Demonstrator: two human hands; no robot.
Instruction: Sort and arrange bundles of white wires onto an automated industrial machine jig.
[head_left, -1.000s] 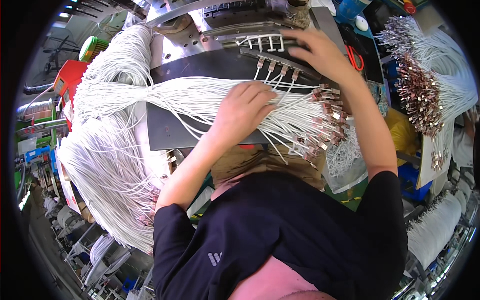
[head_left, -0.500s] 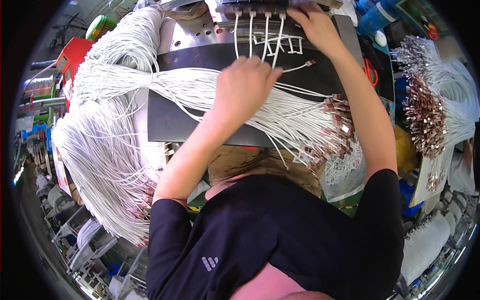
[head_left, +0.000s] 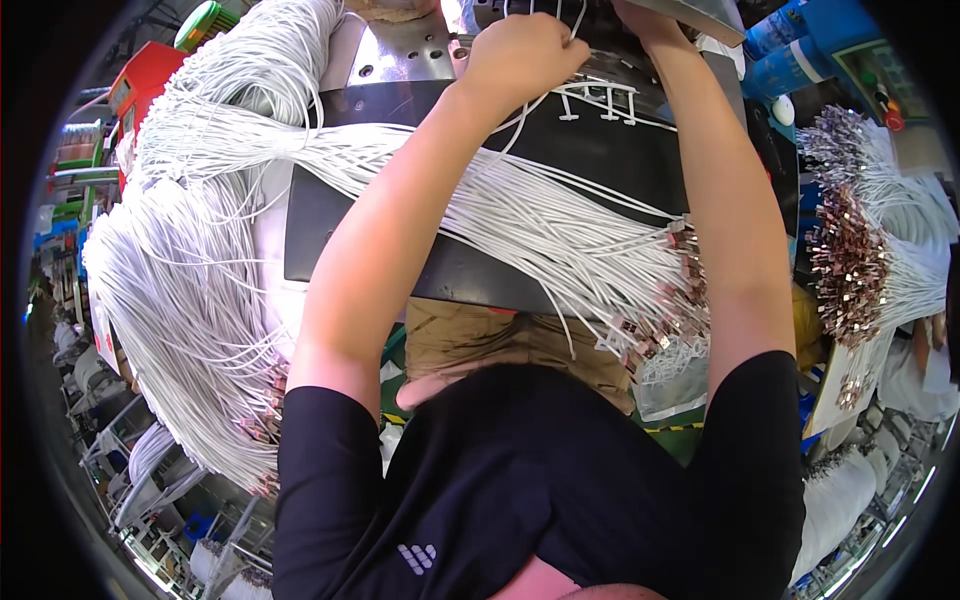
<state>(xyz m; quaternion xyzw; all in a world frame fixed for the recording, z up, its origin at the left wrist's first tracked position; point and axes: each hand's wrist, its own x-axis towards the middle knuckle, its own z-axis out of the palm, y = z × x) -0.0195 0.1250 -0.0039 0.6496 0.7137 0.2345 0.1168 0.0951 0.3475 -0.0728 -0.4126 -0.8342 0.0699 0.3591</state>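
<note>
My left hand [head_left: 525,58] is over the metal machine bed at the top, fingers curled around white cable. One white cable [head_left: 518,128] trails from beneath it toward the bundle, and short lengths of cable rise above its knuckles. My right hand [head_left: 645,20] reaches in at the upper edge beside a metal block [head_left: 705,15]; its fingers are hidden. Below both hands, a thick bundle of white cables [head_left: 540,215] lies across the black board [head_left: 345,235]. Brown-and-metal plug ends [head_left: 685,265] gather at its right end. A white ladder-shaped plastic sprue [head_left: 600,103] lies near my left hand.
At the left hang big coils of white cable [head_left: 180,300], with a red box [head_left: 150,75] behind. More cable bundles with metal plugs [head_left: 850,250] lie at the right. A clear bag of white scraps [head_left: 670,385] sits below the board. Blue cylinders [head_left: 790,65] stand upper right.
My left hand has moved up from over the bundle to the machine bed, where several plugged cables stood in a row. My right hand has shifted up and right, its fingers now out of sight.
</note>
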